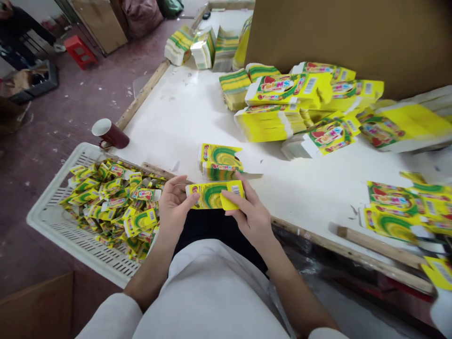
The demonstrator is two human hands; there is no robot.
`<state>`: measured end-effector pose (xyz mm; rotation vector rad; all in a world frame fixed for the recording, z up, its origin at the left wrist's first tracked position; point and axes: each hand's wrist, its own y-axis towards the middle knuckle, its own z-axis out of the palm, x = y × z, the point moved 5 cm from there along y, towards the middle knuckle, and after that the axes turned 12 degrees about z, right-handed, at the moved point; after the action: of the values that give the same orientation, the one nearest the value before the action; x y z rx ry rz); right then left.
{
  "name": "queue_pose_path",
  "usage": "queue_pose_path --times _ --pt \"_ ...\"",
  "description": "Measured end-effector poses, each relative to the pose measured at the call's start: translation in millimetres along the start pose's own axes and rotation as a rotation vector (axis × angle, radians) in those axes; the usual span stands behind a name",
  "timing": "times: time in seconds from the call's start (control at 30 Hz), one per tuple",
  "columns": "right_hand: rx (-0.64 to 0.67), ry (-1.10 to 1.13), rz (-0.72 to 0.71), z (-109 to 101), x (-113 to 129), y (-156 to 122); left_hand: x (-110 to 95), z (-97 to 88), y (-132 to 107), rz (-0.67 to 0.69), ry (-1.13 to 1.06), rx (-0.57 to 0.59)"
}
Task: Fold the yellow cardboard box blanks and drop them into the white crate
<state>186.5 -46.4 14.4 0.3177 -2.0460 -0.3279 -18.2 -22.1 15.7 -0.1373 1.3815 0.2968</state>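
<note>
A small yellow-and-green printed carton (212,194) is held over my lap at the table's near edge. My left hand (173,203) grips its left end, fingers curled round it. My right hand (249,211) pinches its right end, thumb on a folded yellow flap. Just beyond, a short stack of flat cartons (219,161) lies on the white table (176,117). At my left, a white slotted basket (52,212) holds several folded cartons (113,207) of the same print.
A dark red mug (109,133) stands at the table's left edge. Piles of flat cartons (282,106) lie at the back and right, more (402,207) at the near right. A brown board (353,37) leans behind them. A red stool (80,50) stands on the floor.
</note>
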Motion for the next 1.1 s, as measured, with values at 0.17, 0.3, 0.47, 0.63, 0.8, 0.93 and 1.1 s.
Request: queue_pose_path --times 0.17,0.3,0.47,0.63,0.8,0.93,1.1 --pt "0.150 0.062 0.000 -4.6 2.5 6.7 2.0 -0.3 0.8 -0.008 -0.102 -0.151" --pt "0.071 0.102 0.030 -2.9 6.1 11.2 2.0 4.2 -0.4 -0.003 -0.123 -0.159" --pt "0.060 0.150 0.023 3.7 5.6 13.2 1.1 3.7 -1.9 0.026 -0.013 -0.075" --pt "0.155 0.122 -0.003 0.6 0.9 14.6 6.2 2.9 -3.0 -0.002 0.032 -0.026" --pt "0.171 0.133 0.045 3.1 4.2 14.6 9.6 3.3 -5.5 -0.005 0.000 -0.024" --pt "0.024 0.168 0.094 5.1 9.2 15.8 9.3 7.6 -10.3 -0.058 -0.040 0.010" --pt "0.173 0.087 -0.022 10.3 13.0 16.4 4.6 7.7 -7.7 -0.091 -0.131 -0.070"
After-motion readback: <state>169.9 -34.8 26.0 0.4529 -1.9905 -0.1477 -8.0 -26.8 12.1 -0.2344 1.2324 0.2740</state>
